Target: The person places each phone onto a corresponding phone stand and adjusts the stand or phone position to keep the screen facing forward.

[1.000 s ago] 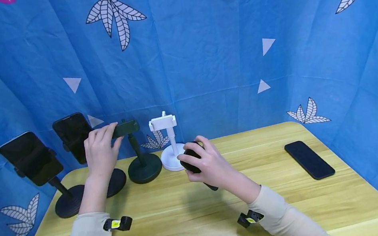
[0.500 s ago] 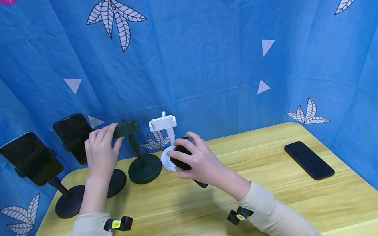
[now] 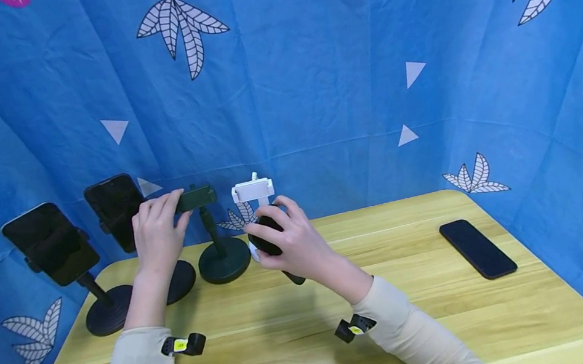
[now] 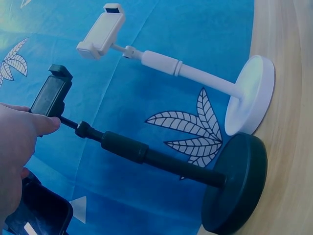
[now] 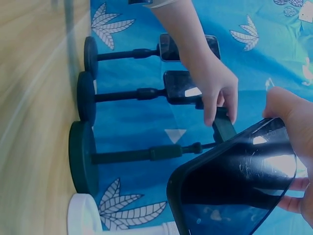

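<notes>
My left hand (image 3: 157,233) pinches the near end of the clamp on a dark green phone stand (image 4: 166,165); thumb and fingers sit at the clamp's left side. My right hand (image 3: 299,242) grips a black smartphone (image 5: 230,183) by its edges, held up above the table with its glossy screen facing the right wrist camera. In the head view this phone (image 3: 264,235) overlaps the white phone stand (image 3: 252,190) and hides most of its pole and base. The white stand's clamp holds no phone.
Left of the green stand, two black stands each hold a phone (image 3: 48,244), the second phone (image 3: 115,210) partly behind my left wrist. Another black phone (image 3: 478,248) lies flat at the right of the wooden table (image 3: 389,243). A blue patterned curtain (image 3: 311,80) hangs behind.
My right hand has moved left and slightly away with the smartphone, from beside the white stand to in front of it. My left hand stays at the green stand's clamp.
</notes>
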`<action>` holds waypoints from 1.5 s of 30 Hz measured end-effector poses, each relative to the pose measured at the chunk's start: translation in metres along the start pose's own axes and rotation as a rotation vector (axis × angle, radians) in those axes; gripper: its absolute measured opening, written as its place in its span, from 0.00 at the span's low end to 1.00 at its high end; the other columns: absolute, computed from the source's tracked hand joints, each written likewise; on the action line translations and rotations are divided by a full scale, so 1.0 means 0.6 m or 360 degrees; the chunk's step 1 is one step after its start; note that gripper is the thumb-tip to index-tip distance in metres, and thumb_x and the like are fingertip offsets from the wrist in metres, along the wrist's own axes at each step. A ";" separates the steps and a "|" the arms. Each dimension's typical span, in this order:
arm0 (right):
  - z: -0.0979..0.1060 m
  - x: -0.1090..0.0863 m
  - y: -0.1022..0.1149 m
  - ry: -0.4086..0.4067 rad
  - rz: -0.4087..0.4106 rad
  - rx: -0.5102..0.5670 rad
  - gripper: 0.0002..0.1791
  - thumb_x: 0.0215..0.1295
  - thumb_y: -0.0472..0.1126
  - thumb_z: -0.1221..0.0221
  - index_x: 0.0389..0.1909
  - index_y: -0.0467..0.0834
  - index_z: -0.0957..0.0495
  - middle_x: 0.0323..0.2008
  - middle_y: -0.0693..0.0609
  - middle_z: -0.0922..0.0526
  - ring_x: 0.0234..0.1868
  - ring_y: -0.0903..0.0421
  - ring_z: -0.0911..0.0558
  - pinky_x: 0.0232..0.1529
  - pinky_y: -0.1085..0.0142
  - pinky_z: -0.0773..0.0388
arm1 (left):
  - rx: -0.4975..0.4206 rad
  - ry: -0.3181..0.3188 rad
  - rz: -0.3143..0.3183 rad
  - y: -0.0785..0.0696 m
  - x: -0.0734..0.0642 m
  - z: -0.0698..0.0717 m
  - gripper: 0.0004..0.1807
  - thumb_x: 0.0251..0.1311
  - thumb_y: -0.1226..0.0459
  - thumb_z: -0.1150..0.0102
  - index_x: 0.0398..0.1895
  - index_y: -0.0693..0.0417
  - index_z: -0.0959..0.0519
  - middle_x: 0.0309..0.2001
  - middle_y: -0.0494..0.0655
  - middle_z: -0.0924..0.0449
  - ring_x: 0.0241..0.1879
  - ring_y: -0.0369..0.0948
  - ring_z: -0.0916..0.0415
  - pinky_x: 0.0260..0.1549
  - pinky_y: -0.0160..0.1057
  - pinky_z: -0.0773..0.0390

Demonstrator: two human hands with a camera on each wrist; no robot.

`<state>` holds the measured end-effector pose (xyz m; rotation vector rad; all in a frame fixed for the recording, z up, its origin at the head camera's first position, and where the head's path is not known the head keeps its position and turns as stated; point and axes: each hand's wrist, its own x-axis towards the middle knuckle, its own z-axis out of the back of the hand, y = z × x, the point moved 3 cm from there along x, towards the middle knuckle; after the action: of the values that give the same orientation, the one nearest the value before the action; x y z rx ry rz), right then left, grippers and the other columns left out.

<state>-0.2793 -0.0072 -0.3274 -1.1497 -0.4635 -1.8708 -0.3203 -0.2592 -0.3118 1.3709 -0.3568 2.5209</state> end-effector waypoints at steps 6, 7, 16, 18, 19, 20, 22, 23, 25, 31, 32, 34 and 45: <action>-0.004 0.013 0.002 -0.0026 0.0005 0.0020 0.19 0.50 0.45 0.32 0.47 0.50 0.18 0.50 0.46 0.21 0.52 0.43 0.26 0.57 0.49 0.29 | 0.0003 0.0007 0.0004 -0.001 0.000 -0.001 0.25 0.53 0.64 0.29 0.56 0.56 0.21 0.51 0.57 0.17 0.49 0.55 0.27 0.47 0.59 0.28; -0.005 0.014 0.003 -0.0030 0.0008 0.0024 0.19 0.50 0.45 0.32 0.46 0.50 0.18 0.50 0.46 0.21 0.52 0.43 0.26 0.58 0.49 0.29 | 0.0005 0.0011 0.0005 -0.001 0.000 -0.001 0.25 0.53 0.64 0.29 0.56 0.56 0.21 0.51 0.57 0.17 0.49 0.55 0.27 0.47 0.59 0.28; -0.009 0.035 0.009 -0.0075 0.0043 0.0034 0.19 0.51 0.45 0.32 0.47 0.50 0.17 0.49 0.45 0.21 0.52 0.46 0.25 0.59 0.50 0.30 | 0.0006 0.0025 0.0023 0.001 -0.001 0.000 0.25 0.53 0.64 0.29 0.57 0.55 0.22 0.52 0.57 0.17 0.49 0.55 0.27 0.47 0.59 0.28; -0.010 0.039 0.009 -0.0086 0.0045 0.0028 0.19 0.52 0.45 0.33 0.47 0.49 0.17 0.49 0.45 0.20 0.52 0.47 0.25 0.59 0.50 0.30 | 0.0005 0.0025 0.0025 0.001 -0.002 0.000 0.26 0.53 0.64 0.29 0.57 0.55 0.22 0.52 0.57 0.17 0.50 0.55 0.27 0.47 0.59 0.28; -0.011 0.041 0.010 -0.0092 0.0048 0.0028 0.19 0.52 0.45 0.33 0.47 0.49 0.17 0.49 0.45 0.20 0.52 0.47 0.25 0.59 0.50 0.30 | 0.0001 0.0023 0.0026 0.001 -0.002 0.000 0.26 0.53 0.64 0.29 0.57 0.56 0.22 0.52 0.57 0.17 0.49 0.55 0.27 0.47 0.59 0.28; -0.011 0.043 0.010 -0.0099 0.0049 0.0029 0.19 0.52 0.45 0.33 0.47 0.49 0.17 0.49 0.45 0.20 0.52 0.47 0.26 0.59 0.50 0.30 | -0.0001 0.0022 0.0026 0.001 -0.002 0.000 0.26 0.52 0.64 0.29 0.57 0.56 0.22 0.52 0.57 0.17 0.49 0.55 0.27 0.47 0.59 0.28; -0.012 0.048 0.011 -0.0112 0.0051 0.0030 0.18 0.52 0.45 0.33 0.46 0.48 0.17 0.49 0.44 0.20 0.52 0.46 0.26 0.59 0.50 0.29 | -0.0002 0.0019 0.0026 0.001 -0.002 -0.001 0.26 0.52 0.65 0.28 0.57 0.56 0.21 0.51 0.58 0.17 0.49 0.55 0.27 0.47 0.59 0.28; -0.013 0.050 0.011 -0.0117 0.0054 0.0029 0.18 0.53 0.45 0.33 0.46 0.48 0.18 0.49 0.44 0.21 0.53 0.46 0.26 0.59 0.50 0.29 | -0.0004 0.0016 0.0025 0.000 -0.001 -0.001 0.26 0.52 0.65 0.28 0.57 0.56 0.21 0.51 0.58 0.17 0.49 0.55 0.27 0.47 0.59 0.28; -0.015 0.055 0.012 -0.0126 0.0057 0.0029 0.18 0.53 0.44 0.34 0.47 0.48 0.18 0.49 0.44 0.21 0.53 0.45 0.27 0.59 0.51 0.29 | -0.0005 0.0009 0.0021 0.000 -0.001 -0.001 0.26 0.51 0.65 0.28 0.56 0.56 0.21 0.51 0.58 0.17 0.49 0.55 0.27 0.46 0.59 0.28; -0.020 0.069 0.012 -0.0131 0.0047 0.0055 0.17 0.55 0.45 0.35 0.47 0.47 0.18 0.50 0.45 0.21 0.54 0.45 0.25 0.61 0.52 0.30 | -0.0009 -0.0005 0.0014 -0.001 0.000 0.001 0.26 0.52 0.64 0.28 0.56 0.56 0.21 0.51 0.58 0.17 0.48 0.55 0.27 0.46 0.59 0.28; -0.021 0.071 0.012 -0.0131 0.0050 0.0061 0.18 0.55 0.45 0.35 0.47 0.47 0.18 0.50 0.45 0.21 0.53 0.46 0.24 0.61 0.52 0.30 | -0.0010 -0.0004 0.0015 -0.001 0.000 0.000 0.26 0.52 0.64 0.29 0.56 0.56 0.21 0.51 0.58 0.17 0.48 0.55 0.27 0.46 0.59 0.28; -0.023 0.074 0.012 -0.0130 0.0059 0.0069 0.17 0.56 0.45 0.35 0.48 0.47 0.18 0.50 0.45 0.21 0.53 0.46 0.24 0.61 0.52 0.30 | -0.0011 -0.0006 0.0018 0.000 0.000 0.000 0.26 0.52 0.65 0.28 0.56 0.56 0.21 0.51 0.58 0.17 0.48 0.55 0.27 0.46 0.59 0.28; -0.037 0.094 0.016 -0.0165 0.0079 0.0100 0.18 0.56 0.45 0.35 0.48 0.47 0.18 0.50 0.44 0.21 0.51 0.46 0.26 0.57 0.53 0.29 | -0.0018 -0.0053 -0.0004 0.001 -0.001 -0.002 0.25 0.52 0.64 0.28 0.55 0.56 0.20 0.50 0.58 0.16 0.47 0.56 0.26 0.45 0.59 0.27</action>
<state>-0.2941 -0.0546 -0.2915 -1.2094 -0.5430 -1.7480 -0.3208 -0.2594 -0.3131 1.4096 -0.3748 2.4927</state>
